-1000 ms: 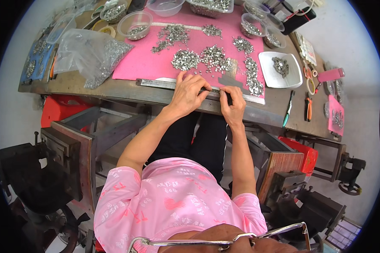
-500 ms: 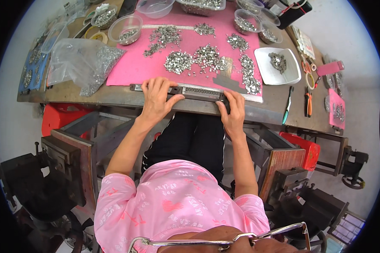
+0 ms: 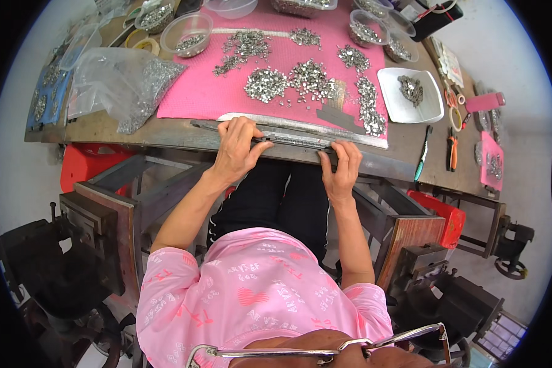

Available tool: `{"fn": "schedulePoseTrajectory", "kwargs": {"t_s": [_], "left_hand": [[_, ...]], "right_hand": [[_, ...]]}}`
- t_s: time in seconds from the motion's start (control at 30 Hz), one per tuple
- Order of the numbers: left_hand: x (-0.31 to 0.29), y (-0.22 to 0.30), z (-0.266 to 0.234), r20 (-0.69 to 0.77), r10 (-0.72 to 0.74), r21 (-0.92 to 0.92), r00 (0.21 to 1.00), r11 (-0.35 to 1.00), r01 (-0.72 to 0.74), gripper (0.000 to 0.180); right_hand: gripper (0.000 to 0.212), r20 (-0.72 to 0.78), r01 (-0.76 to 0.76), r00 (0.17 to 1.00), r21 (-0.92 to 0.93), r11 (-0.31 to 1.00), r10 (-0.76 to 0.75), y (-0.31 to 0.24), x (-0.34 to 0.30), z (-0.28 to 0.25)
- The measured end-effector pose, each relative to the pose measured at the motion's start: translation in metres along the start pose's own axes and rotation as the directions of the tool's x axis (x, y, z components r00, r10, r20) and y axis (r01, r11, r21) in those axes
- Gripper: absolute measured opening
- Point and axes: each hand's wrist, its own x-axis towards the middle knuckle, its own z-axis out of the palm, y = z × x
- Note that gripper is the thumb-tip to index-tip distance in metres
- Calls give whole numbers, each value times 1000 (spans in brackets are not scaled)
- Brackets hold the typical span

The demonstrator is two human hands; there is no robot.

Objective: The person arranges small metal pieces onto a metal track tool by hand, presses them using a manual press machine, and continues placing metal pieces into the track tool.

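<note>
A long dark metal bar-shaped fixture [image 3: 295, 142] with a row of small metal pieces along its middle lies at the table's front edge. Its left part is gripped by my left hand [image 3: 238, 147], thumb on the near side and fingers over the far side. My right hand [image 3: 341, 167] pinches the other end in the same way. The fixture is tilted so that its narrow side shows. Just beyond it, several heaps of small shiny metal pieces [image 3: 265, 85] lie on a pink mat [image 3: 196, 98]. A flat grey strip [image 3: 342, 119] rests near the mat's front.
To the left sits a clear plastic bag [image 3: 113, 86] of metal pieces. A white square dish [image 3: 432, 107] stands at the right, near a toothbrush [image 3: 422, 154] and orange-handled pliers [image 3: 452, 153]. Clear tubs [image 3: 187, 35] line the back. Below the table are red stools [image 3: 92, 168] and vises [image 3: 89, 239].
The fixture has been tipped between my hands, so its row of pieces now shows only as a narrow line. Both hands have shifted slightly to the right and down with it.
</note>
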Motion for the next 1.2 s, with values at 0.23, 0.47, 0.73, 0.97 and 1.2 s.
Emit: {"fn": "schedulePoseTrajectory", "kwargs": {"t_s": [0.23, 0.47, 0.73, 0.97, 1.2], "left_hand": [[16, -2, -6, 72, -17, -17, 997, 1000, 18, 36], [44, -6, -8, 192, 135, 6, 972, 990, -139, 29], [58, -10, -4, 420, 52, 132, 906, 984, -117, 37], [72, -27, -6, 137, 27, 176, 990, 983, -52, 19], [90, -21, 29, 121, 32, 128, 992, 991, -47, 12]], "right_hand": [[42, 99, -55, 994, 12, 998, 53, -4, 13, -11], [23, 354, -167, 928, 116, 979, 116, 10, 62, -24], [19, 315, -124, 947, 160, 979, 69, 21, 84, 38], [11, 372, -166, 922, 117, 979, 112, 20, 90, 45], [11, 331, -111, 941, 110, 988, 69, 24, 93, 51]]}}
